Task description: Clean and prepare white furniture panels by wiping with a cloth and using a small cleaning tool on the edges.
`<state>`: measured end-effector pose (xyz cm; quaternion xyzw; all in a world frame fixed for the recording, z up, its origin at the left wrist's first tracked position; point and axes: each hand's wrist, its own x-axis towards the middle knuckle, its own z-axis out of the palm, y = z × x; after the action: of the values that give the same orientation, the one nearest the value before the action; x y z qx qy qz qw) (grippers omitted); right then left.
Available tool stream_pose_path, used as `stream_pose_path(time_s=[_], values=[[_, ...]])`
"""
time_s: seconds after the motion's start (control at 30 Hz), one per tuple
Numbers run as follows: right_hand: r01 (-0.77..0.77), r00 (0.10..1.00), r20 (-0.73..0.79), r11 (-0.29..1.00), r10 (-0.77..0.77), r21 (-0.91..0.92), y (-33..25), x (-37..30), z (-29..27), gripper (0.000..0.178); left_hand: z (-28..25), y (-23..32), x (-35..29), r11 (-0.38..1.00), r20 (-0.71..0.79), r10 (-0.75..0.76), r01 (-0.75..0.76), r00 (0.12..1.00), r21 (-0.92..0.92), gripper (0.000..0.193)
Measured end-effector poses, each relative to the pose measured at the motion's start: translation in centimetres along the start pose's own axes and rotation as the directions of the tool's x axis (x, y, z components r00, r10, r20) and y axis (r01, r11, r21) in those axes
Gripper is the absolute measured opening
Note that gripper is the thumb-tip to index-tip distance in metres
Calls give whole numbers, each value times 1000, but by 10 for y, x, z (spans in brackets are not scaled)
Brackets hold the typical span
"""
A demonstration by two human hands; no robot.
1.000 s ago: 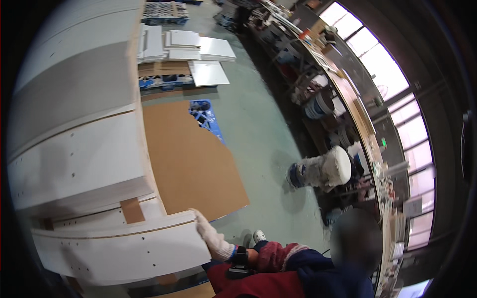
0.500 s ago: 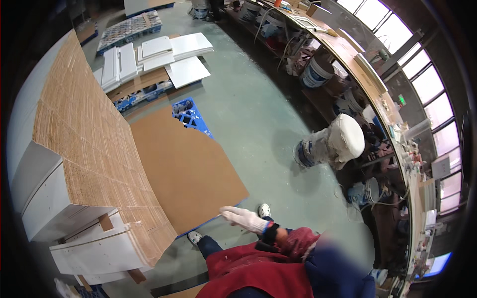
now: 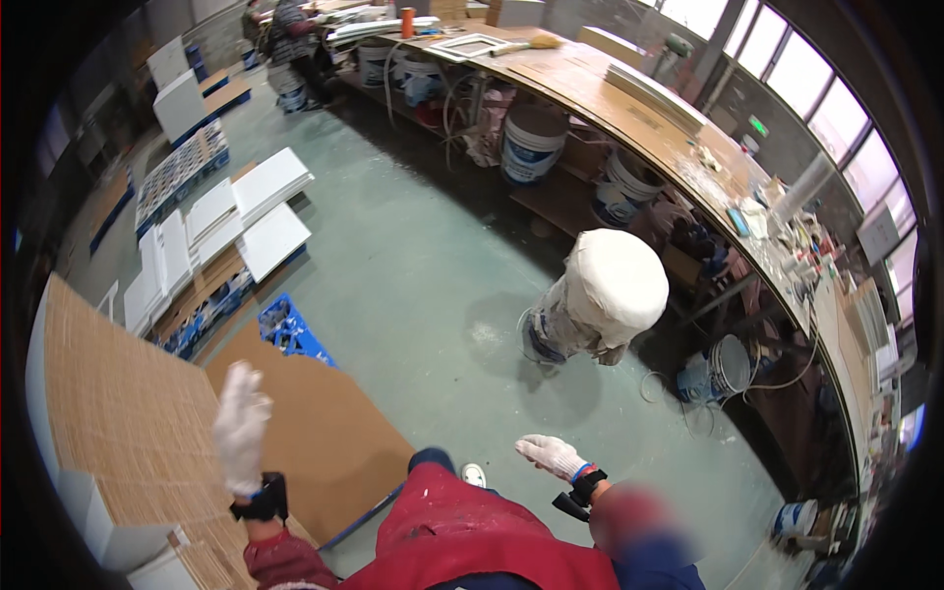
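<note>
My left hand (image 3: 242, 429), in a white work glove, is raised with its fingers stretched upward and nothing in it. It hangs in front of the brown sheet (image 3: 329, 418) lying on a blue pallet (image 3: 285, 329), beside the tall stack of thin brown-edged panels (image 3: 133, 403). My right hand (image 3: 553, 455), also gloved in white, is held out over the green floor, fingers extended toward the left and holding nothing. Neither hand touches anything. Beyond the right hand stands a padded, white-covered stool (image 3: 615, 280) on a bucket-like base.
White panels (image 3: 275, 241) lie on pallets at the far left. A long workbench (image 3: 610, 93) curves along the right, with tools on top and white-and-blue buckets (image 3: 531, 143) underneath. Another bucket (image 3: 728, 364) lies tilted near a hose. Another person (image 3: 295, 44) stands at the far end.
My view has turned to the right and forward, so the panel stack sits lower left. My left hand has come into view, raised. The right hand has moved away from the brown sheet.
</note>
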<state>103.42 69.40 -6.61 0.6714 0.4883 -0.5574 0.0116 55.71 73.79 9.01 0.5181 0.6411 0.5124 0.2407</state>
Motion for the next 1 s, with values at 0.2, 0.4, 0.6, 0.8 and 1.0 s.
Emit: stream_pose_path(time_s=[0.2,0.4,0.6,0.8,1.0], values=[[-83,988,132,997,82,3,-33,25,-94,63,173,10,108,991,421,-116,136,900,-18,66],[-12,991,-132,1000,13,5,-47,86,-211,62,269,-2,268,990,395,54,-100,917,97,82],[-19,912,-395,974,109,226,-60,130,-318,48,405,42,410,995,648,3,64,761,-80,82],[-52,920,-281,795,274,605,-46,174,-375,35,579,94,487,973,838,16,-200,546,112,76],[233,743,-595,716,306,658,-50,251,-496,34,713,98,546,952,891,0,-273,454,139,71]])
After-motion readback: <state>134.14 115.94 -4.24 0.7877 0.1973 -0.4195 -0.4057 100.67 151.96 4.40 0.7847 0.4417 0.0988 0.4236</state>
